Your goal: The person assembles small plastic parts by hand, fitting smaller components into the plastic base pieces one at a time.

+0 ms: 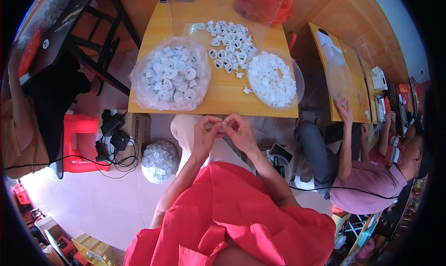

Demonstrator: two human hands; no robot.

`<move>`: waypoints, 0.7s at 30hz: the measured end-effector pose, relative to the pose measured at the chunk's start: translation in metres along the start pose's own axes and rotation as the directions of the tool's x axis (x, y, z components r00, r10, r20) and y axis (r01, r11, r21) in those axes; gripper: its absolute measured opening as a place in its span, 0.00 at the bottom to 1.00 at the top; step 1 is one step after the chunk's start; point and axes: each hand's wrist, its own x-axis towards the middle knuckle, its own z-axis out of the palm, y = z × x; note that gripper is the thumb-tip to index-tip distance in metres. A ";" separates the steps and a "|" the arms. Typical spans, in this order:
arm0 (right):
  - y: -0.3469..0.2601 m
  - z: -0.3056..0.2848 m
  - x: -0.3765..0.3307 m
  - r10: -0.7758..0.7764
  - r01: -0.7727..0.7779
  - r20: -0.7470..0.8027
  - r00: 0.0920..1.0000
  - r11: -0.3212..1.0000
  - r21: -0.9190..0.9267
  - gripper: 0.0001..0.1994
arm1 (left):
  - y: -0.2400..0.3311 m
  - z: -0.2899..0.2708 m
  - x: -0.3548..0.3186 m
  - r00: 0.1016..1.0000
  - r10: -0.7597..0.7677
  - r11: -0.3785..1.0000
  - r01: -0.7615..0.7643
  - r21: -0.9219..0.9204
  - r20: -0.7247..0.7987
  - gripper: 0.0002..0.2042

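Yellow wooden surface [225,98] lies just ahead. Left hand [206,132] and right hand [239,132] pinch a small pale piece [223,125] between them, equally near; its long way is too tiny to tell.

The tabletop [223,96] is smooth wood — the bag [139,82] crinkled, shiny plastic, the parts [231,48] plastic, the garment [274,229] matt cloth.

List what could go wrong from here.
The small pale piece pinched between the left hand and right hand could slip and fall, as it is held clear of the table.
The open plastic bag of white parts sits close to the table's front edge; a bump might spill some.
The heaped small white pieces on the right could scatter if knocked.
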 end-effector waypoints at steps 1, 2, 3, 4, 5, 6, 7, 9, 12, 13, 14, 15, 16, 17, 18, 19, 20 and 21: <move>-0.002 0.002 -0.001 -0.017 0.016 -0.017 1.000 0.998 -0.057 0.04 | -0.002 0.001 -0.001 1.000 0.016 1.000 -0.016 0.002 -0.027 0.06; -0.004 0.003 -0.002 -0.016 0.015 -0.018 1.000 0.998 -0.057 0.04 | -0.005 0.001 -0.002 0.998 0.032 0.999 -0.032 0.004 -0.053 0.06; -0.007 0.003 -0.003 -0.042 0.039 -0.025 0.999 0.993 -0.111 0.04 | -0.008 0.000 -0.003 0.998 0.032 0.999 -0.032 0.005 -0.052 0.06; -0.008 0.004 -0.004 -0.068 0.062 -0.031 0.997 0.984 -0.164 0.05 | -0.012 0.000 -0.002 0.997 0.041 0.999 -0.041 0.010 -0.059 0.05; -0.008 0.003 -0.004 -0.068 0.062 -0.032 0.997 0.984 -0.165 0.05 | -0.014 -0.001 -0.002 0.997 0.051 0.999 -0.050 0.016 -0.066 0.05; -0.009 0.003 -0.005 -0.077 0.071 -0.027 0.997 0.980 -0.184 0.05 | -0.016 0.000 -0.003 0.997 0.051 0.999 -0.050 0.016 -0.064 0.05; -0.009 0.002 -0.006 -0.086 0.079 -0.021 0.996 0.976 -0.203 0.05 | -0.016 0.001 -0.003 0.996 0.060 0.998 -0.059 0.006 -0.071 0.05; -0.007 0.002 -0.008 -0.123 0.112 -0.029 0.992 0.962 -0.248 0.04 | -0.017 0.002 -0.004 0.995 0.068 0.998 -0.068 -0.004 -0.072 0.05; -0.009 0.001 -0.010 -0.118 0.109 -0.026 0.993 0.968 -0.226 0.03 | -0.012 -0.001 -0.007 0.998 0.049 0.999 -0.050 -0.012 -0.048 0.05; -0.010 0.000 -0.011 -0.077 0.074 -0.011 0.997 0.985 -0.158 0.03 | -0.010 -0.001 -0.007 0.999 0.033 0.999 -0.034 -0.031 -0.040 0.05; -0.010 0.000 -0.013 -0.077 0.073 -0.014 0.997 0.985 -0.158 0.03 | -0.009 -0.002 -0.008 0.999 0.016 0.999 -0.018 -0.050 -0.032 0.06; -0.010 -0.001 -0.013 -0.049 0.048 -0.004 0.999 0.990 -0.130 0.03 | -0.009 -0.001 -0.008 0.999 0.017 0.999 -0.019 -0.050 -0.031 0.06; -0.010 -0.001 -0.014 -0.021 0.022 0.008 1.000 0.995 -0.102 0.03 | -0.010 -0.001 -0.008 0.999 0.017 0.998 -0.019 -0.063 -0.030 0.06; -0.007 -0.001 -0.015 -0.022 0.023 0.010 1.000 0.995 -0.101 0.03 | -0.011 -0.001 -0.008 0.999 0.017 0.997 -0.020 -0.076 -0.030 0.06; -0.003 0.000 -0.014 -0.005 0.005 -0.003 1.000 0.998 -0.057 0.03 | -0.009 -0.001 -0.009 0.999 0.021 0.997 -0.023 -0.075 -0.034 0.06; 0.000 0.001 -0.014 0.012 -0.013 -0.014 1.000 1.000 -0.012 0.03 | -0.008 0.002 -0.010 1.000 0.013 0.995 -0.015 -0.103 -0.020 0.06; 0.002 0.000 -0.014 0.011 -0.011 -0.007 1.000 1.000 -0.009 0.03 | -0.007 0.003 -0.011 1.000 0.006 0.991 -0.007 -0.131 -0.008 0.07; 0.003 0.000 -0.016 0.006 -0.006 -0.008 1.000 1.000 -0.021 0.03 | -0.008 0.003 -0.012 1.000 0.007 0.991 -0.009 -0.130 -0.021 0.07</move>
